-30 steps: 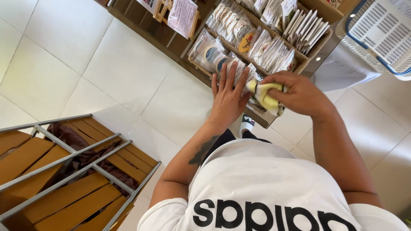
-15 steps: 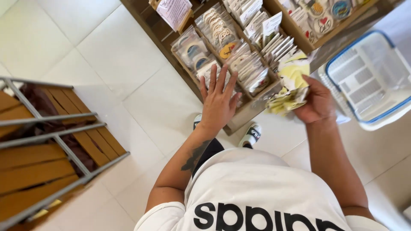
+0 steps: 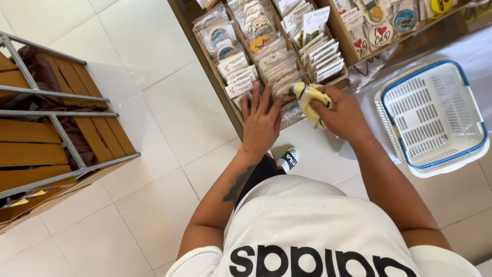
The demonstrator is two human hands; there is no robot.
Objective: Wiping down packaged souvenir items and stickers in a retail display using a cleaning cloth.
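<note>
Your left hand (image 3: 262, 123) lies flat, fingers spread wide, fingertips resting on the packets at the near edge of the wooden display tray (image 3: 225, 102); your right hand (image 3: 344, 114) is closed around a yellow cloth (image 3: 310, 97) that bunches out just past its fingertips, against the same near edge. Beyond both sets of fingers, rows of clear-wrapped packets (image 3: 266, 56) fill the compartments. Well off to the right of your right fingers sits a white basket with a blue rim (image 3: 435, 115).

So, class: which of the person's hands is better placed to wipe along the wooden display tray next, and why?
Probably the right hand: it already grips the crumpled yellow cloth against the wooden display tray. The left hand lies flat, fingers spread, on the clear-wrapped packets, holding nothing.
</note>
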